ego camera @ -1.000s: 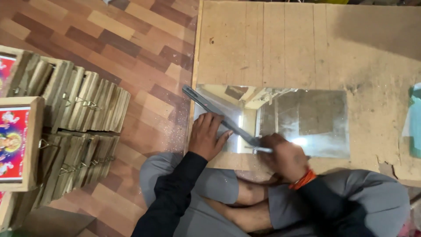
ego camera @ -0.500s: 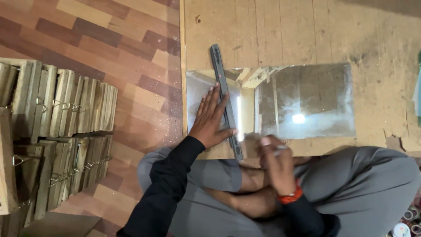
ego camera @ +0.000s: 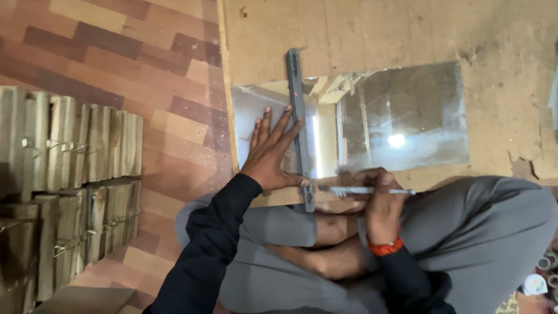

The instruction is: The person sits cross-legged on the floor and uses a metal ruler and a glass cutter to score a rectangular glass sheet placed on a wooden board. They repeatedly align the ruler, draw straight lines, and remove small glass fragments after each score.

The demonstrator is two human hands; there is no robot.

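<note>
A rectangular sheet of glass (ego camera: 407, 116) lies on a wooden board (ego camera: 378, 29), mirroring the room above. A long grey straightedge (ego camera: 296, 104) lies across the sheet's left part, running from its far edge to its near edge. My left hand (ego camera: 273, 154) lies flat on the glass, fingers spread, pressing against the straightedge's left side. My right hand (ego camera: 372, 195) grips a thin metal glass cutter (ego camera: 372, 190) at the near edge of the sheet, just right of the straightedge's near end. An orange band circles my right wrist.
Stacks of wooden picture frames (ego camera: 64, 186) stand on the patterned floor (ego camera: 145, 64) at the left. My crossed legs in grey trousers (ego camera: 482, 232) fill the bottom of the view. Small round objects (ego camera: 537, 279) lie at the bottom right corner.
The straightedge has swung from a diagonal to lie straight across the glass. My left hand has moved onto the glass beside it, and my right hand has come to the near edge with the cutter.
</note>
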